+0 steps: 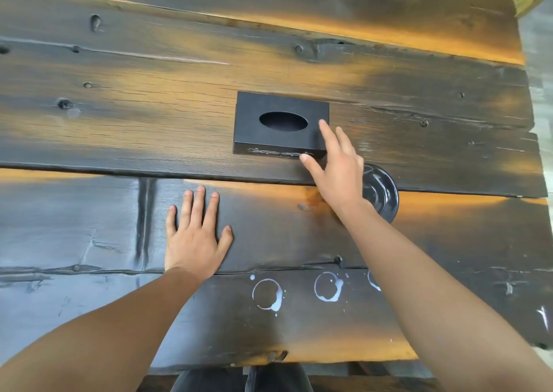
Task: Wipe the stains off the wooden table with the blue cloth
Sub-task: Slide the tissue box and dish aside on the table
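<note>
Wooden table (119, 140) — tissue box (281, 124) at centre, opening upward. Saucer (381, 192) just right of and nearer than the box, partly behind the right hand (338, 167), which reaches to the box's near right corner. Left hand (194, 236) flat on the boards, left of centre. Ring stains (267, 294) along the near edge — between the forearms.

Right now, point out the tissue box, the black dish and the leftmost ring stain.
tissue box (278, 140), head view, top face below the oval opening
black dish (381, 192), head view, glossy inner surface
leftmost ring stain (276, 302), head view, its lower right edge
</note>
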A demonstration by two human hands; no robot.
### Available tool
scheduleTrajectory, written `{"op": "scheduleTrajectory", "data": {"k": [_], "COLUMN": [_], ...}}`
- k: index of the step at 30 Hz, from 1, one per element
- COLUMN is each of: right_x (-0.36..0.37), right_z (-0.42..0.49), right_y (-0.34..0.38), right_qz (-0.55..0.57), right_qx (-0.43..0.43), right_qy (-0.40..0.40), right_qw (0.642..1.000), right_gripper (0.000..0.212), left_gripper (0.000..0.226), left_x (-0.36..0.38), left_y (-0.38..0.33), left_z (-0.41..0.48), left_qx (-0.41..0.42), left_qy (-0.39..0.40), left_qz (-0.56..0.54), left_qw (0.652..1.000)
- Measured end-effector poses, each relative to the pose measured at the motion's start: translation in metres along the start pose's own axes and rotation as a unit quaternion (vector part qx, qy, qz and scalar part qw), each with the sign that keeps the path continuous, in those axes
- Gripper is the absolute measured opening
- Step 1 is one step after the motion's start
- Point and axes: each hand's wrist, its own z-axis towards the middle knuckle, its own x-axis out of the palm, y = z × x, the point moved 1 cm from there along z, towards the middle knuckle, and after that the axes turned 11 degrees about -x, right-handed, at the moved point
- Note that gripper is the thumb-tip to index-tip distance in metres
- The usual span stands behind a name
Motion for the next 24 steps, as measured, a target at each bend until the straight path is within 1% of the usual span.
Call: {"op": "scheduleTrajectory", "data": {"k": [3,6,9,11,13,14,16,17,18,21,23,24], "right_x": [-0.008,-0.011,-0.009,-0.007,-0.004,-0.003,0.0,0.0,0.0,0.001,0.002,0.002], "right_z": [-0.039,-0.089,-0.134,-0.153,-0.162,-0.163,-0.162,-0.16,-0.159,-0.154,-0.149,-0.146], "right_y": [-0.019,-0.045,-0.067,-0.074,-0.08,-0.082,-0.084,-0.084,-0.082,-0.08,-0.08,-0.08], "right_qz": [0.017,0.036,0.041,0.062,0.089,0.102,0.138,0.167,0.203,0.317,0.389,0.427], "right_qx": [0.063,0.159,0.247,0.3,0.331,0.335,0.335,0.343,0.36,0.412,0.434,0.444], "right_qy": [-0.084,-0.131,-0.123,-0.109,-0.094,-0.085,-0.08,-0.085,-0.093,-0.12,-0.147,-0.165], "right_qw": [0.994,0.978,0.96,0.946,0.935,0.933,0.928,0.92,0.906,0.846,0.799,0.77], "right_gripper": [0.056,0.05,0.05,0.057,0.062,0.057,0.041,0.035,0.031,0.031,0.026,0.024], "left_gripper": [0.074,0.074,0.074,0.074,0.075,0.075,0.075,0.075,0.075,0.075,0.074,0.074], "left_x": [0.001,0.0,-0.001,-0.001,-0.002,-0.002,-0.002,-0.002,-0.002,-0.002,-0.002,-0.002], "left_y": [0.0,-0.001,-0.001,-0.001,-0.001,-0.001,-0.001,-0.001,-0.001,-0.001,-0.002,-0.002], "left_z": [-0.001,-0.001,0.0,0.0,0.0,0.0,0.0,0.0,0.0,0.0,0.0,0.0], "left_qx": [-0.003,-0.006,-0.008,-0.007,-0.009,-0.009,-0.01,-0.011,-0.011,-0.012,-0.012,-0.013], "left_qy": [-0.002,0.0,0.003,0.004,0.004,0.005,0.005,0.005,0.005,0.004,0.005,0.004], "left_qz": [-0.001,-0.003,-0.009,-0.009,-0.008,-0.008,-0.007,-0.007,-0.006,-0.007,-0.009,-0.009], "left_qw": [1.0,1.0,1.0,1.0,1.0,1.0,1.0,1.0,1.0,1.0,1.0,1.0]}}
